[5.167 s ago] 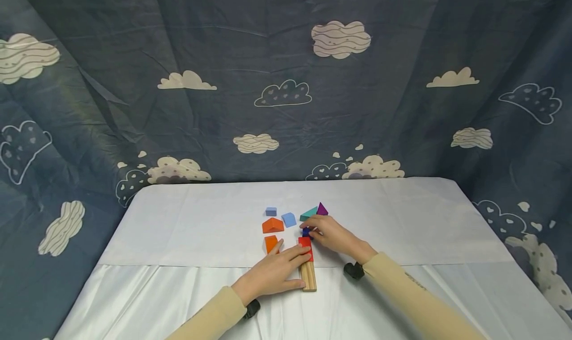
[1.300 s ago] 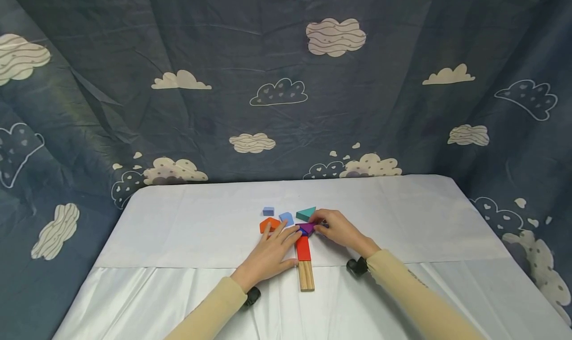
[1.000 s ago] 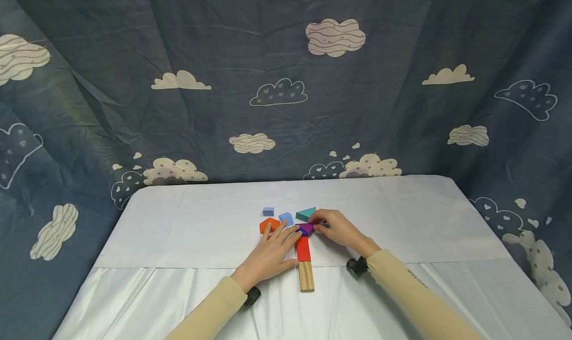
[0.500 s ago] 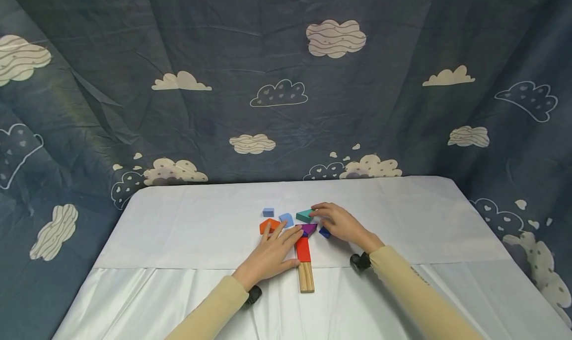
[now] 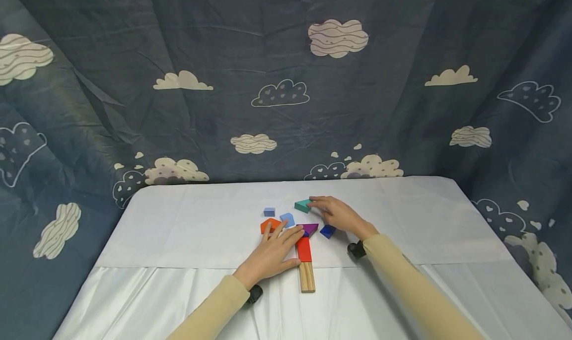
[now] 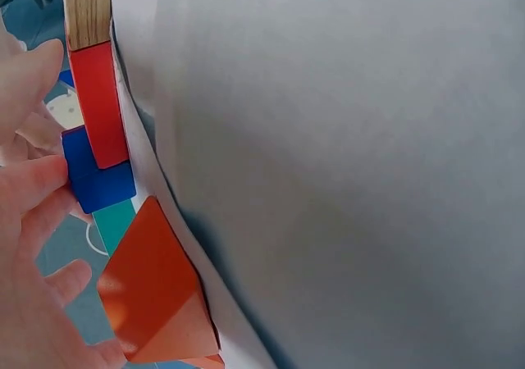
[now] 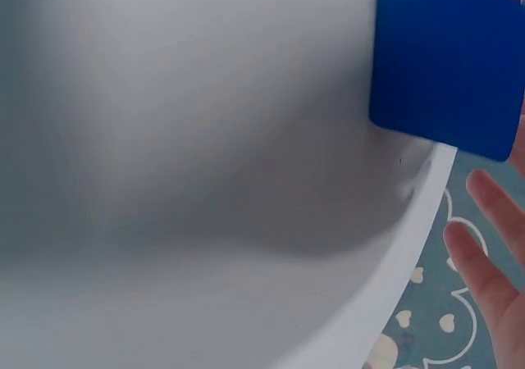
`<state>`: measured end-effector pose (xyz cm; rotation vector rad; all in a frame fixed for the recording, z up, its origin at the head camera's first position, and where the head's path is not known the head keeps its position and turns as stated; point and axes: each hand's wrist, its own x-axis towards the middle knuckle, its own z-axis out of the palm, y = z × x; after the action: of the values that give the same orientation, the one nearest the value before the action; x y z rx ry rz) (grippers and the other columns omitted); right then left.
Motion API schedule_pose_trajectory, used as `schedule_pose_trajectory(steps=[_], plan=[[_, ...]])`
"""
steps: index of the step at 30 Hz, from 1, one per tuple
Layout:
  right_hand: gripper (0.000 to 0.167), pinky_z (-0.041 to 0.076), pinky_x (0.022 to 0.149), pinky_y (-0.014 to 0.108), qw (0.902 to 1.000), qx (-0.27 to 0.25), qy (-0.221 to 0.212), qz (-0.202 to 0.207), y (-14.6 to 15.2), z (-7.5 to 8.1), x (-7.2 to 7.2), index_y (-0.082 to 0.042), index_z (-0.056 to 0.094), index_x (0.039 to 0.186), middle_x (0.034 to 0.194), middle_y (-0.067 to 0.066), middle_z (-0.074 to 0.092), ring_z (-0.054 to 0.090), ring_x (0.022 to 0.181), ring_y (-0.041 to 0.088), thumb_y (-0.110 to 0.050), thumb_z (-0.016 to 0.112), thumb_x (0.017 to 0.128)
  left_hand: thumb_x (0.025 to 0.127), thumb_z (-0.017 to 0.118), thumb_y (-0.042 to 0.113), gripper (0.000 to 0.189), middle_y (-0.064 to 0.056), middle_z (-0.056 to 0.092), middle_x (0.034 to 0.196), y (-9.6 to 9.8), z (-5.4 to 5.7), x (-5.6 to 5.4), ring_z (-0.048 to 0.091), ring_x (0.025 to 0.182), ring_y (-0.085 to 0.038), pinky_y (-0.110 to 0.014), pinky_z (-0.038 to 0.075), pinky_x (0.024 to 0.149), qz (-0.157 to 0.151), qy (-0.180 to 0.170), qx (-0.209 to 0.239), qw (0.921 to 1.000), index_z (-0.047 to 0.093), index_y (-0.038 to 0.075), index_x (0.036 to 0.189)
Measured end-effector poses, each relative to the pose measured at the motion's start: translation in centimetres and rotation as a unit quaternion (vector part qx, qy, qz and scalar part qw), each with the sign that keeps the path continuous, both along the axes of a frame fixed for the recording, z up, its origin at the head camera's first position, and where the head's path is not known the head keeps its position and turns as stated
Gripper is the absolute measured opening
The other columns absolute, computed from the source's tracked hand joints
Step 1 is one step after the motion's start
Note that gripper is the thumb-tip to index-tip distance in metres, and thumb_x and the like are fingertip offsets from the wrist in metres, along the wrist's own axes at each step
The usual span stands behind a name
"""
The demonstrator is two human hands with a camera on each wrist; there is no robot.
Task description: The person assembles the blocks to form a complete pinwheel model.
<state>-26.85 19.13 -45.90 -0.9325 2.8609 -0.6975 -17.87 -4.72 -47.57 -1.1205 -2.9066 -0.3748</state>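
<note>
My left hand [image 5: 270, 255] lies with spread fingers over the row of blocks. Its fingertips touch the purple triangular block [image 5: 310, 229] and a blue block [image 6: 98, 172], which the left wrist view shows against the end of a red block [image 5: 304, 249]. A natural wood block [image 5: 307, 277] continues the row towards me. My right hand [image 5: 339, 215] pinches one end of a teal triangular block [image 5: 302, 206] between thumb and fingers. Another dark blue block [image 5: 327, 231] lies loose below the right palm and looms close in the right wrist view.
An orange block [image 5: 269, 225] lies partly under the left fingers. Beyond it are a light blue block [image 5: 288, 219] and a small periwinkle block [image 5: 269, 212]. The white-covered table [image 5: 178, 231] ends at a dark cloud-print curtain [image 5: 286, 121].
The right hand has left the purple block, now at the row's end, and reached the teal block, shifting it away from me. The dark blue block came into view. The left hand stays nearly still.
</note>
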Motion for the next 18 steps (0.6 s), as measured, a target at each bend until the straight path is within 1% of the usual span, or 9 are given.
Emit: schedule_pose_trajectory(steps=[4,7,9,13,15,18], plan=[[0.042,0.031,0.105,0.054,1.0,-0.003,-0.002,0.001,-0.1,-0.1,-0.5,-0.005,0.06,0.13,0.141,0.014,0.048,0.042,0.13,0.035,0.005,0.051,0.09,0.093,0.058,0.046,0.068,-0.003,0.032,0.152,0.0,0.0,-0.1,0.014,0.143,-0.032,-0.061,0.008,0.11,0.0,-0.007,0.003,1.0,0.037,0.013,0.148],[0.041,0.03,0.105,0.055,0.9996,-0.021,-0.008,-0.015,0.0,0.1,-0.3,-0.005,0.061,0.129,0.141,0.014,0.048,0.041,0.131,0.035,0.004,0.052,0.09,0.093,0.058,0.046,0.068,-0.003,0.032,0.153,0.0,0.0,-0.1,0.014,0.143,-0.031,-0.061,0.008,0.11,0.0,-0.009,0.003,1.0,0.036,0.013,0.149],[0.041,0.031,0.105,0.055,0.9985,-0.044,-0.015,-0.029,0.1,0.2,0.1,-0.005,0.061,0.128,0.139,0.015,0.05,0.042,0.13,0.035,0.004,0.053,0.089,0.093,0.058,0.045,0.069,-0.003,0.032,0.153,-0.1,0.0,-0.2,0.014,0.143,-0.031,-0.062,0.008,0.11,0.0,-0.009,0.002,1.0,0.036,0.013,0.149],[0.036,0.041,0.098,0.053,0.9954,-0.074,-0.029,-0.053,0.8,0.3,1.1,-0.004,0.064,0.122,0.128,0.014,0.058,0.051,0.119,0.034,0.003,0.055,0.087,0.093,0.058,0.046,0.069,-0.002,0.032,0.153,-0.1,0.0,-0.2,0.014,0.143,-0.031,-0.061,0.008,0.11,0.0,-0.009,-0.004,1.0,0.036,0.013,0.149],[0.033,0.046,0.093,0.049,0.9949,-0.073,-0.035,-0.06,1.1,0.2,1.7,-0.004,0.065,0.119,0.122,0.012,0.061,0.056,0.111,0.032,0.001,0.057,0.088,0.093,0.058,0.046,0.069,-0.003,0.032,0.153,-0.1,0.0,-0.2,0.014,0.143,-0.031,-0.061,0.008,0.11,-0.001,-0.008,-0.005,1.0,0.036,0.013,0.149],[0.028,0.05,0.087,0.045,0.9946,-0.069,-0.042,-0.065,1.6,0.2,2.6,-0.003,0.066,0.116,0.113,0.01,0.063,0.059,0.102,0.028,-0.001,0.061,0.088,0.093,0.058,0.045,0.068,-0.003,0.033,0.152,-0.1,0.0,-0.2,0.015,0.143,-0.031,-0.061,0.009,0.11,-0.004,-0.003,-0.005,1.0,0.036,0.013,0.149]])
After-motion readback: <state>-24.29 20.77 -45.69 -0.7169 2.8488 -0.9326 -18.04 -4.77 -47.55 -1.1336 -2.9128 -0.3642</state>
